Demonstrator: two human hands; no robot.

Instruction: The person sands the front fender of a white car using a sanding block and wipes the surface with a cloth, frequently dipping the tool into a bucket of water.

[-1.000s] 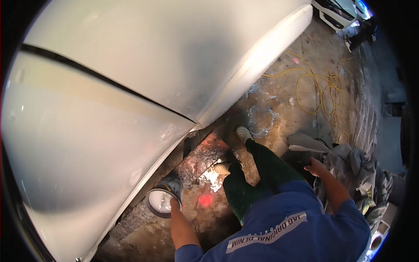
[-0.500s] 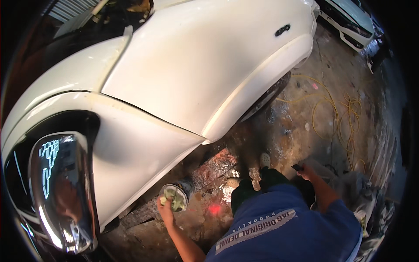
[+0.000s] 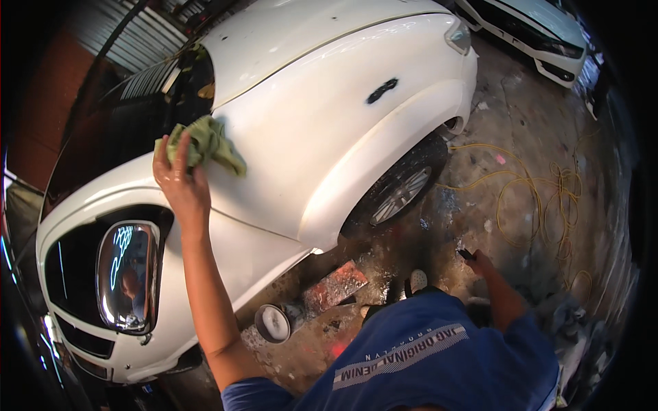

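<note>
My left hand (image 3: 179,171) grips a bunched green cloth (image 3: 212,144) at the upper edge of a white car's front fender (image 3: 343,116), near the dark windscreen and above the chrome side mirror (image 3: 127,270). Low beside the car, my right hand (image 3: 478,262) is closed on a small dark object (image 3: 468,254), too small to make out. A bucket (image 3: 274,323) with pale contents stands on the floor below my left forearm. A black patch (image 3: 382,91) marks the fender above the front wheel (image 3: 401,192).
A reddish flat piece (image 3: 336,286) lies by the bucket. Loose coils of yellow hose (image 3: 521,205) cover the concrete floor (image 3: 493,123) at right. A second white car (image 3: 528,34) stands at upper right, and grey crumpled material (image 3: 569,329) lies at lower right.
My left hand has risen from inside the bucket to the car's upper panel with the green cloth in it. The view has swung to show more bonnet, windscreen and front wheel.
</note>
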